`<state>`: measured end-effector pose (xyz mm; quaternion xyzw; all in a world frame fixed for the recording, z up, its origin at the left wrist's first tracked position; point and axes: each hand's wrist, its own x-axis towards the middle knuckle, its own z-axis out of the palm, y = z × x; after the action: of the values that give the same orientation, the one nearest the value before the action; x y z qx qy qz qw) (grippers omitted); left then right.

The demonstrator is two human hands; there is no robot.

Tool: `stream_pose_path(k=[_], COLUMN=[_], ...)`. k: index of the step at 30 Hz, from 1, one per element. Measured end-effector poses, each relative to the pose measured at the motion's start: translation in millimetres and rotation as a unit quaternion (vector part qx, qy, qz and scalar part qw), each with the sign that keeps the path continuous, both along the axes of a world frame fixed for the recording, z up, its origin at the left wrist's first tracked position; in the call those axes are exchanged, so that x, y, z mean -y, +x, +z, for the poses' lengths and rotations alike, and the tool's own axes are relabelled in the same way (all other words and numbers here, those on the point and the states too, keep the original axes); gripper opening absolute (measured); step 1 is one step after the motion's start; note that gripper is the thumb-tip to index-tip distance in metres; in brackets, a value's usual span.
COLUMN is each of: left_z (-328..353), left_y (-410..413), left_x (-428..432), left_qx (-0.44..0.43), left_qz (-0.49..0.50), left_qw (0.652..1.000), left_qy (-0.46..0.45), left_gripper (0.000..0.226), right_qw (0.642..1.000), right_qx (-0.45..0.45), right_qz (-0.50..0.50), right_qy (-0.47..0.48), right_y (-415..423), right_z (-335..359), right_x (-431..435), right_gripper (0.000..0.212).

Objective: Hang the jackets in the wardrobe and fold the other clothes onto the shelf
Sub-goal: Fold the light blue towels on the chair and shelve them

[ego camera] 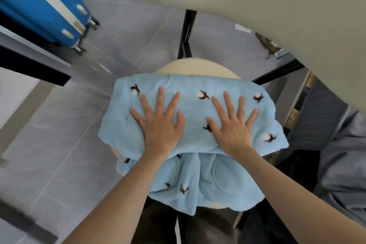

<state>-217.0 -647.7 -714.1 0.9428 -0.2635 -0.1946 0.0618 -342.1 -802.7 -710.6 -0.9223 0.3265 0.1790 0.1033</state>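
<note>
nearest the camera, the lower part of the pale blue fleece garment is hanging over the near edge of the round stool, with a pocket-like seam showing in the drooping layer. just beyond that, its folded upper layer is lying across the seat, and both hands are pressing it flat. the left hand and the right hand are each resting palm down with fingers straight and spread, gripping nothing, side by side but not touching each other.

the cloth is looking thick, plush and very soft, so it is probably weighing little. it is also likely wanting to puff open and slip off the small seat once the pressure is coming off. taking it by the folded edge near the wrists, or sliding flat hands under both ends of the stack, is seeming the safest way to lift it without the layers spilling.

off to the right, grey fabric is lying bunched. further away, a black table leg is rising to a cream table top, and a blue suitcase is standing on the tiled floor at far left.
</note>
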Motion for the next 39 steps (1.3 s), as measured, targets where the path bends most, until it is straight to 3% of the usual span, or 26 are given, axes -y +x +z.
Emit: stream_pose_path(k=[3,5,7,9,12,14,17,19,23,26,30,34,37,39], left_z=[7,15,21,24,21,17,15,18,35,63,107,137,138,131], left_y=[4,18,42,72,104,115,119,117,106,104,110,108,93,77], left_x=[2,11,24,34,43,46,48,46,40,33,31,28,13,-4], left_qx=[-0.018,-0.019,-0.011,-0.038,-0.128,-0.156,-0.167,-0.177,-0.088,0.020,0.139,0.255,0.272,0.233], left_qz=[0.010,0.001,-0.045,-0.097,-0.151,-0.170,-0.181,-0.169,-0.204,-0.205,-0.195,-0.221,-0.254,-0.281], left_qw=[1.000,0.999,0.999,0.994,0.977,0.966,0.960,0.958,0.967,0.976,0.970,0.934,0.919,0.922], left_qy=[0.019,0.026,0.014,0.019,0.084,0.115,0.137,0.152,0.124,0.065,-0.039,-0.116,-0.133,-0.129], left_gripper=[0.058,0.062,0.067,0.075,0.091,0.096,0.095,0.089,0.052,0.042,0.038,0.049,0.056,0.060], right_qw=[0.999,0.999,0.994,0.989,0.995,0.991,0.981,0.981,0.986,0.987,0.973,0.968,0.961,0.959], right_qx=[-0.009,0.031,0.103,0.118,0.022,-0.061,-0.132,-0.134,-0.074,-0.006,0.102,0.158,0.184,0.190], right_qz=[0.022,0.022,0.034,0.076,0.090,0.077,0.075,0.109,0.149,0.160,0.187,0.164,0.177,0.194], right_qy=[-0.023,-0.021,-0.026,-0.043,0.038,0.091,0.124,0.091,0.025,-0.019,-0.083,-0.109,-0.108,-0.087], right_y=[-10,-3,13,35,71,90,100,98,83,78,82,77,55,35], right_z=[15,29,38,41,36,30,23,22,39,74,123,149,146,140], right_x=[19,34,49,65,81,88,87,80,69,71,78,76,61,48], right_gripper=[0.065,0.063,0.055,0.060,0.092,0.101,0.091,0.074,0.042,0.035,0.032,0.038,0.038,0.038])
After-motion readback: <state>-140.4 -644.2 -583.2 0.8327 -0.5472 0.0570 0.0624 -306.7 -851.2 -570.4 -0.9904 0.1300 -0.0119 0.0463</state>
